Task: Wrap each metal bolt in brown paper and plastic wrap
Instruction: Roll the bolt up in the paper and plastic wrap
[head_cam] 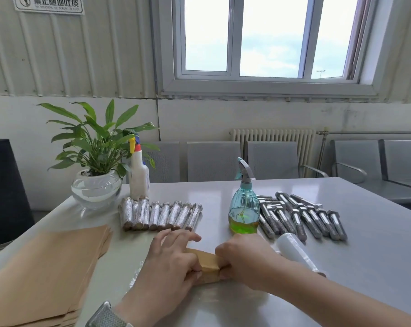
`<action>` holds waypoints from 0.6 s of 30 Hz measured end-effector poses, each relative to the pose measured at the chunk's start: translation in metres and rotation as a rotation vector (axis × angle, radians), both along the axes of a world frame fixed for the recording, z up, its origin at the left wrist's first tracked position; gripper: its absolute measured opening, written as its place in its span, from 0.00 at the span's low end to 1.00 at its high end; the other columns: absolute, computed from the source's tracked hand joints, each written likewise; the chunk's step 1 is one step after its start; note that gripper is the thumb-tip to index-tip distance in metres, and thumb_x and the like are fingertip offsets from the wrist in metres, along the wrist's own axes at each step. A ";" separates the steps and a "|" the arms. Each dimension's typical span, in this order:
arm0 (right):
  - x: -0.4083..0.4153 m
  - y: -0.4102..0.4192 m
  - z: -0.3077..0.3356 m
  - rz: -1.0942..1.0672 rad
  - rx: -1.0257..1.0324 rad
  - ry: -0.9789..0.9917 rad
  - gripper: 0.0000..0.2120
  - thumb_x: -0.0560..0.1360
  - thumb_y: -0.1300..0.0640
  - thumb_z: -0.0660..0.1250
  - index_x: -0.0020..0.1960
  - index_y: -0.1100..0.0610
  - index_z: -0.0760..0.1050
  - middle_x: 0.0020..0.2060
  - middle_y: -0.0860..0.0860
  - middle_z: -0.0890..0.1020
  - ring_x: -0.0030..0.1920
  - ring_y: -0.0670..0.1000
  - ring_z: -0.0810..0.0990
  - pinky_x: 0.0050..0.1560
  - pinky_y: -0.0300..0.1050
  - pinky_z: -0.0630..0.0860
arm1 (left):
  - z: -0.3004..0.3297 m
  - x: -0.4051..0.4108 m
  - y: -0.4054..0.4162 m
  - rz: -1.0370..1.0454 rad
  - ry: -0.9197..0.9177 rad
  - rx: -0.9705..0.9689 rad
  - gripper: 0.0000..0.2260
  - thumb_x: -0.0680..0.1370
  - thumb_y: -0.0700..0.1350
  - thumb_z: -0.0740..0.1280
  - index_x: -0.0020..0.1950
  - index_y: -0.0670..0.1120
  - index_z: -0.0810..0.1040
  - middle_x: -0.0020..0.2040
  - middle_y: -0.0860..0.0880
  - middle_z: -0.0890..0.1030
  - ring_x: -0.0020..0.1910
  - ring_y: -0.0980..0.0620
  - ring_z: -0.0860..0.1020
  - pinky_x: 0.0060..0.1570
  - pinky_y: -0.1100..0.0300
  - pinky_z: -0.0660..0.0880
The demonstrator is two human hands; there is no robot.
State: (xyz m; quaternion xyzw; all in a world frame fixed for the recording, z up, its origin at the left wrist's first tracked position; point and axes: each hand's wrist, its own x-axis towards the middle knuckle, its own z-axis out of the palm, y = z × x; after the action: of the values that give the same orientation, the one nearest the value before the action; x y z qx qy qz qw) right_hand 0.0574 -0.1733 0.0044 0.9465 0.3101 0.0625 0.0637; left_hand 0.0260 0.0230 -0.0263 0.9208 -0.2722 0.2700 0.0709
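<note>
Both hands sit on one brown-paper-wrapped bolt bundle (208, 264) at table centre, near edge. Left hand (170, 260) lies over its left end, fingers extended and lightly curved, thumb pinching the paper edge; reads as pinning the roll so it can't unwind. Right hand (243, 258) is curled round the right end, fingers tucked under; likely folding or tightening the paper there. Bolt itself is hidden inside the paper, so this looks like the paper stage, film not yet on. Clear plastic sheet (138, 274) peeks out under the left wrist at 8 o'clock, probably pre-laid for the next layer. White roll of plastic wrap (294, 252) lies at 3 o'clock, touching the right forearm, within easy reach. Stack of flat brown paper sheets (48, 267) at 9 o'clock, feed side. Row of finished film-wrapped bolts (160, 215) at 11 o'clock, parked out of the work zone. Teal spray bottle with green liquid (244, 204) at 1 o'clock; bare steel hex bolts (301, 215) laid side by side beyond it at 2 o'clock, the pending stock. White squeeze bottle (139, 173) and potted green plant in glass bowl (96, 161) further out at 11. Grey tabletop (364, 256) is glossy, so round parts may roll.
</note>
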 end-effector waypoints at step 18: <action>-0.027 0.005 -0.006 -0.062 -0.017 -0.092 0.06 0.76 0.61 0.60 0.52 0.55 0.73 0.48 0.55 0.80 0.48 0.61 0.79 0.31 0.47 0.58 | 0.009 -0.001 0.005 -0.162 0.039 -0.025 0.17 0.67 0.52 0.72 0.53 0.57 0.70 0.35 0.62 0.80 0.36 0.62 0.77 0.58 0.61 0.64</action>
State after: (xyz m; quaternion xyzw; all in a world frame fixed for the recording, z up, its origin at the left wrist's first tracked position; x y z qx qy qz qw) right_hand 0.0308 -0.1684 -0.0021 0.9512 0.2780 0.1014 0.0878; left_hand 0.0248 0.0285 -0.0173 0.8999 -0.3410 0.2490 0.1094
